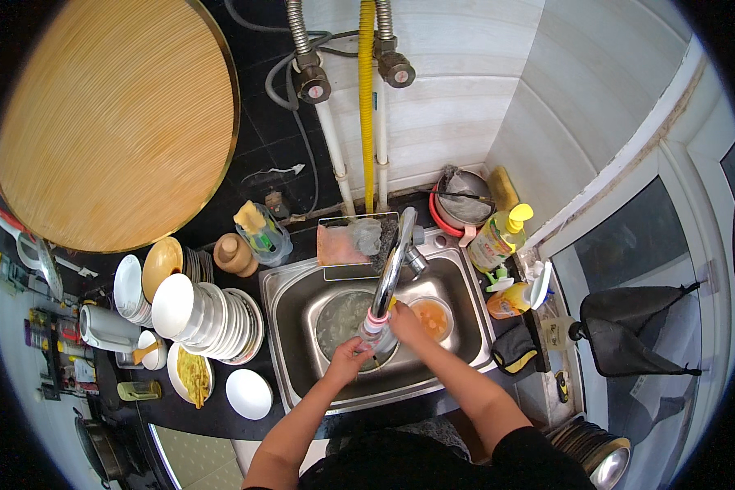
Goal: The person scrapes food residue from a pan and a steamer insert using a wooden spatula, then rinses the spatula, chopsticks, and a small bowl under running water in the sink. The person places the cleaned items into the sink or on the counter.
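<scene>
Both my hands are over the stainless steel sink, below the chrome faucet with its pink-ringed outlet. My left hand grips a clear vessel, probably a cup, right under the outlet. At the vessel's other side is my right hand, its fingers curled and partly hidden behind the faucet. A small yellow bit shows at its fingertips; I cannot tell what it is. Beneath the hands, a large round basin holds cloudy water. To the right sits a bowl with orange-tinted contents.
Left of the sink are stacked white bowls and plates, a plate of yellow food and a white bowl. A wire rack spans the sink's back. Detergent and a spray bottle stand right.
</scene>
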`<state>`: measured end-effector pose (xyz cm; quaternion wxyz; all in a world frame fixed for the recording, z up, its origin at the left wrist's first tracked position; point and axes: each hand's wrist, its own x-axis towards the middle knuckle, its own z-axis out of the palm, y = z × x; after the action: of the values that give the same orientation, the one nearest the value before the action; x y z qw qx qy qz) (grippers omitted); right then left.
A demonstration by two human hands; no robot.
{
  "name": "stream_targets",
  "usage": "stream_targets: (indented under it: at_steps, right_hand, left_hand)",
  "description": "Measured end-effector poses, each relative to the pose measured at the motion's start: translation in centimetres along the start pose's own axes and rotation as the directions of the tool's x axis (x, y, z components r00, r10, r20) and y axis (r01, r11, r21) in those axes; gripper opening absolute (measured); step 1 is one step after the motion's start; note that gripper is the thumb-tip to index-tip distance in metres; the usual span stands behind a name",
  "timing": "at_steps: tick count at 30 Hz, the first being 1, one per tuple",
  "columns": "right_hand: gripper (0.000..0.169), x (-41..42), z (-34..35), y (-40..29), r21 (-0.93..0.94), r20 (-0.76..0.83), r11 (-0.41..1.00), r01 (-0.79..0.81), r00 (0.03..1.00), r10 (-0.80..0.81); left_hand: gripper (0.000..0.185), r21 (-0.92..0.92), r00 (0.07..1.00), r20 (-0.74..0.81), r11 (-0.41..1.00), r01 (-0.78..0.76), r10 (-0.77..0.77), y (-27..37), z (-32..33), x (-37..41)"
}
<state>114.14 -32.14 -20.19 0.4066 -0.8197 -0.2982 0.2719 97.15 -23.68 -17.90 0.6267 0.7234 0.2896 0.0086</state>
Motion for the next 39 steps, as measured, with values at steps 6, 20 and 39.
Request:
stream_targets:
  at_steps: [6,20,39]
  right_hand:
    - [0.046,-1.7,2.8,-1.3,-0.255,-0.13,0.912,0.323,0.923,-0.363]
    - [0.05,-3.4,-0.7,5.6,0.738,0.613,0.18,-0.65,0.758,0.222]
    - [0.031,-3.4,-3.5,1.9,0.544,0.37,0.761,-0.353,0.915,0.161]
  left_hand:
    - [0.026,-0.405,0.995,-0.052,0.913,0.053,-0.08,0.7,1.3,1.3]
    - [0.019,-0.888,0.948,0.008,0.434,0.153,-0.318,1.7,0.5,5.1]
    - [0.021,-0.856,0.971,-0.011,0.504,0.114,-0.238,-0.5,-2.8,0.2]
